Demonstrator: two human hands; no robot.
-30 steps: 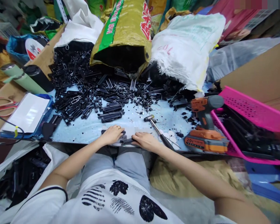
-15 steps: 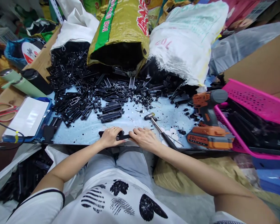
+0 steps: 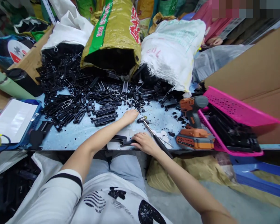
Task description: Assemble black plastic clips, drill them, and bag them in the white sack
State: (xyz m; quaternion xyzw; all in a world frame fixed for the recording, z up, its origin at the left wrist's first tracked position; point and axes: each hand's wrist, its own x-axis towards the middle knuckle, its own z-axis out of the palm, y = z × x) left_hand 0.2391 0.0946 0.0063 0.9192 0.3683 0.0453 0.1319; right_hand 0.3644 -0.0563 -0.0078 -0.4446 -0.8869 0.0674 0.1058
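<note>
My left hand [image 3: 131,115] reaches forward to the near edge of a heap of small metal pins [image 3: 133,101]. Its fingers are drawn together and point down; whether a pin is between them is hidden. Close to the front edge, my right hand [image 3: 145,143] grips the right end of a long black plastic part [image 3: 128,142], which lies flat on the table. Another black plastic piece [image 3: 118,137] adjoins its left end. Just right of both hands lies a hammer [image 3: 154,133] with a metal head and black handle.
Many black plastic parts [image 3: 63,105] spill from the gold sack [image 3: 114,34] and white sacks [image 3: 170,53]. An orange cordless drill [image 3: 194,124] stands on the right, beside a pink basket [image 3: 242,105] of black parts. Left are a blue tray [image 3: 38,115] and bottles [image 3: 14,85]. Another person's hand [image 3: 214,41] shows behind.
My left hand has let go of the black plastic part and moved forward to the pins. My right hand stays at the part's right end. The view has shifted right.
</note>
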